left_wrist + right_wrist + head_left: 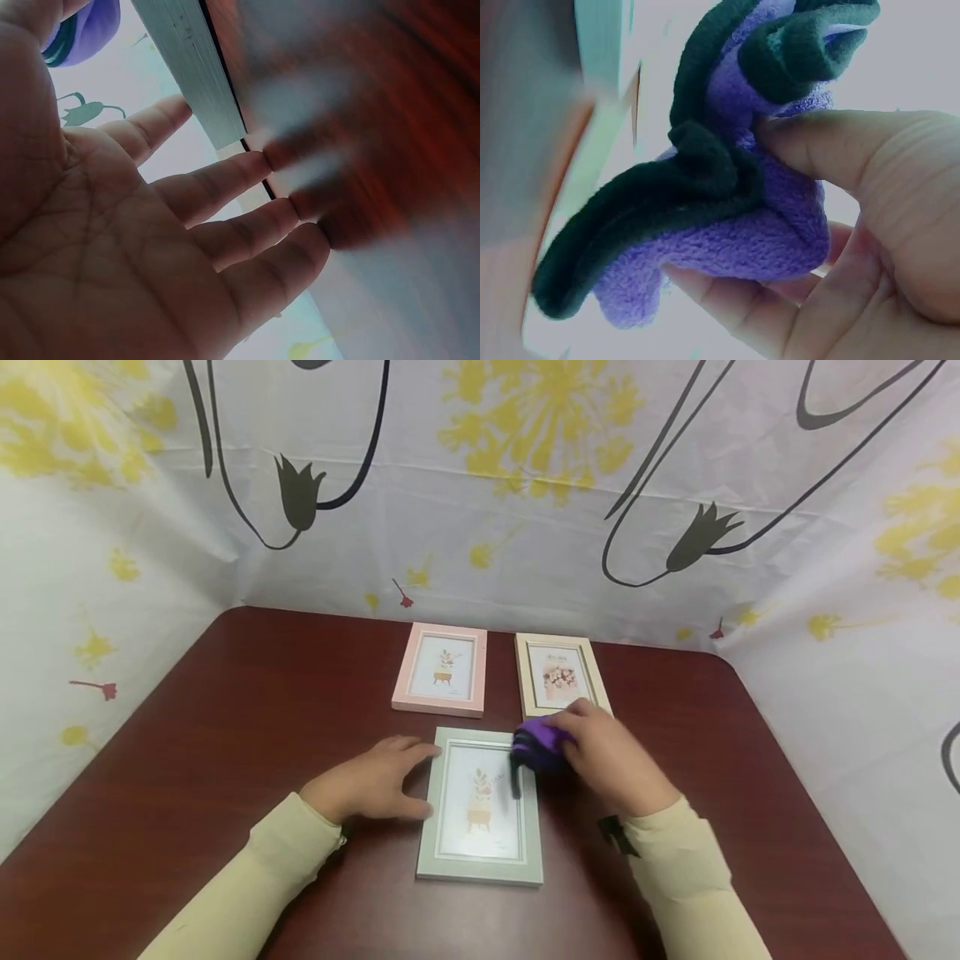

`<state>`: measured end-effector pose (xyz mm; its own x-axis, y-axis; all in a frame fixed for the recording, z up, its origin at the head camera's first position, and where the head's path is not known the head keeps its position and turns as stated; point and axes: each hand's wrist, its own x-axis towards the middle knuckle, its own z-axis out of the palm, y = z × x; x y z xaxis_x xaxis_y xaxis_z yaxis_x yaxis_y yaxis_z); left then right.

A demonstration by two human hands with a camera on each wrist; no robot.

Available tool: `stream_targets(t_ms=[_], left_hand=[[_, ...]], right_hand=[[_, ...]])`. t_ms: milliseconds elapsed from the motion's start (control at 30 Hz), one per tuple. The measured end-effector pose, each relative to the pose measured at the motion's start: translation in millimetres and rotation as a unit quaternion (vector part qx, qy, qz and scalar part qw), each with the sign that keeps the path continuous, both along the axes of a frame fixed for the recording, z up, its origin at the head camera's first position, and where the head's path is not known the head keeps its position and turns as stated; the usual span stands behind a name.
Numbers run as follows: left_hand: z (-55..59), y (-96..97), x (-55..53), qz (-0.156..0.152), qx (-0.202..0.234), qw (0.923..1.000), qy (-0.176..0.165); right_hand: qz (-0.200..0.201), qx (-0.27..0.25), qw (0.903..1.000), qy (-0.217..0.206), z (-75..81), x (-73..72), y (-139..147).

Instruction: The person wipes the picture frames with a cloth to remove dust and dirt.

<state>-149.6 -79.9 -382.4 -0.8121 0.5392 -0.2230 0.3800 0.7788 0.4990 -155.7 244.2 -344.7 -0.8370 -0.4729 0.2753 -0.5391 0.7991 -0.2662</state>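
2 pale sleeves [247, 868] being held out, purple cloth [542, 743] being gripped by right hand [611, 760] at green frame [480, 802] upper right edge, left hand [375, 781] fingers being held wide beside its left edge

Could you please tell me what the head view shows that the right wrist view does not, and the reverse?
Only the head view shows the left hand at the green picture frame's left edge, the printed plant picture inside that frame, and the person's pale sleeves.

Only the right wrist view shows the palm side of the right hand and the fuzzy texture of the purple cloth.

Both show the right hand gripping that bunched, dark-trimmed cloth.
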Motion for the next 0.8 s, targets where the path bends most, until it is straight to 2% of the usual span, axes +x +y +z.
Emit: stream_targets(t_ms=[133,333,533,800], left_hand=[[-0.1,1.1,-1.0,0.000,0.000,1.0000,0.003],[-1.8,1.8,-0.3,-0.002,-0.002,1.0000,0.003],[-2.4,-0.4,-0.2,-0.008,-0.008,0.9999,0.003],[-1.9,1.3,-0.8,0.011,-0.007,0.9999,0.000]], right_hand=[[0.023,0.044,0.9987,0.010,-16.2,-2.6,-28],[-0.004,0.091,0.9958,-0.017,-34.7,-4.7,-36],[0.000,0.091,0.9957,-0.017,-37.5,-3.4,-35],[0.019,0.096,0.9950,-0.016,-35.6,0.0,-37]])
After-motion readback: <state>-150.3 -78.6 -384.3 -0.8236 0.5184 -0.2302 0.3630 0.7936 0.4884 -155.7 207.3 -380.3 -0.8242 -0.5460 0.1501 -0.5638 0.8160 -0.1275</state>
